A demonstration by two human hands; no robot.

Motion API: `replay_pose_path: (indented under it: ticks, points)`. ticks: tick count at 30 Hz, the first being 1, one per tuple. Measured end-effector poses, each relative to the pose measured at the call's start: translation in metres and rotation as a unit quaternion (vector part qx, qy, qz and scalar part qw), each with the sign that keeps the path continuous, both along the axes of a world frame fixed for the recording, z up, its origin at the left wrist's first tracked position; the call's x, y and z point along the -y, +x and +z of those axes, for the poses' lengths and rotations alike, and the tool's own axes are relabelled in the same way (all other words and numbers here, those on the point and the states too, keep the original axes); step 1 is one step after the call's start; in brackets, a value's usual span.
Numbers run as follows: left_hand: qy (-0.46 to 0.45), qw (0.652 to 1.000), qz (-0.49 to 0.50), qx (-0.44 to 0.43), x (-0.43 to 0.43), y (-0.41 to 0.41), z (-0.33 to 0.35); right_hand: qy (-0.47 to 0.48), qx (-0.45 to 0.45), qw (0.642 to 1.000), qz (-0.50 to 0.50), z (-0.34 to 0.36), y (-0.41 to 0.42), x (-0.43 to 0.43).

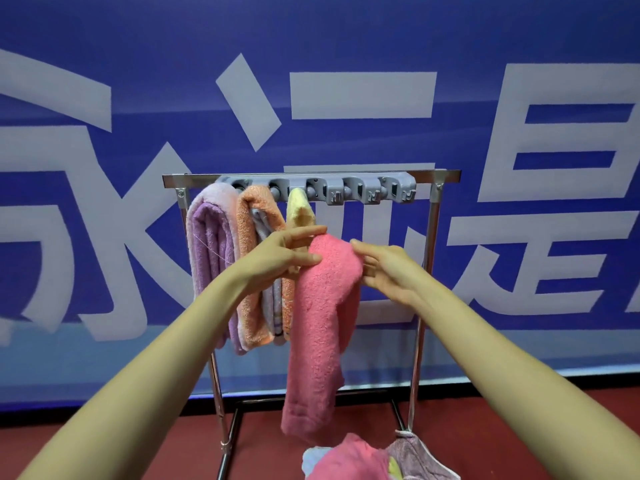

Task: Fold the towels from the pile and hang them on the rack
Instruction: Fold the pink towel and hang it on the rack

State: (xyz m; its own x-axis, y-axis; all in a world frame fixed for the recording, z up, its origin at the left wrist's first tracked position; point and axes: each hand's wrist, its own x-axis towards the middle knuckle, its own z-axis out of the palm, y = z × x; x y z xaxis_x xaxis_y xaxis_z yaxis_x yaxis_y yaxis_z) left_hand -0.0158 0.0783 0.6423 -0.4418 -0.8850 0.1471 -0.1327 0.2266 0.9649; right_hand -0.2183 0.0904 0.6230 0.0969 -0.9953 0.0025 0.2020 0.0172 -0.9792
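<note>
A folded pink towel (320, 317) hangs long in front of the metal rack (431, 237), below its grey clip bar (360, 190). My left hand (282, 256) pinches the towel's top left edge between thumb and fingers. On the top right side my right hand (384, 268) holds the towel, fingertips at the fold. Three towels hang from the bar's left clips: a purple towel (211, 251), an orange towel (251, 271) and a yellow towel (299, 211). The pile (367, 459) of pink, white and mauve towels lies at the bottom edge.
A blue banner (346, 46) with large white characters fills the wall behind the rack. The floor (121, 441) is red. The right clips of the grey bar hold nothing. The rack's legs and base bars stand on the floor just behind the pile.
</note>
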Motion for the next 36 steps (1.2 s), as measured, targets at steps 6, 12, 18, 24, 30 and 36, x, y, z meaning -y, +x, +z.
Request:
replay_pose_path:
  ticks: [6,12,18,24,30,36]
  points:
    - [0.01,0.998,0.049,-0.033,0.002,-0.006,-0.013,-0.05,-0.037,0.983,-0.17,-0.002,0.004,0.016]
    - [0.038,0.977,0.119,-0.174,0.001,-0.025,-0.014,-0.027,-0.123,0.986,-0.104,-0.014,0.002,0.007]
    - [0.086,0.977,0.087,-0.173,0.005,-0.027,-0.02,-0.126,-0.158,0.97,-0.138,-0.006,-0.005,0.003]
    - [0.047,0.985,0.077,-0.148,0.001,-0.021,-0.024,-0.122,-0.14,0.975,-0.121,0.003,-0.004,0.011]
    - [-0.009,0.978,0.105,-0.181,0.0,-0.023,-0.021,-0.206,-0.187,0.958,-0.069,-0.013,-0.016,0.005]
    - [-0.041,0.968,0.097,-0.226,-0.002,-0.028,-0.017,-0.373,-0.214,0.892,-0.141,-0.03,-0.017,-0.003]
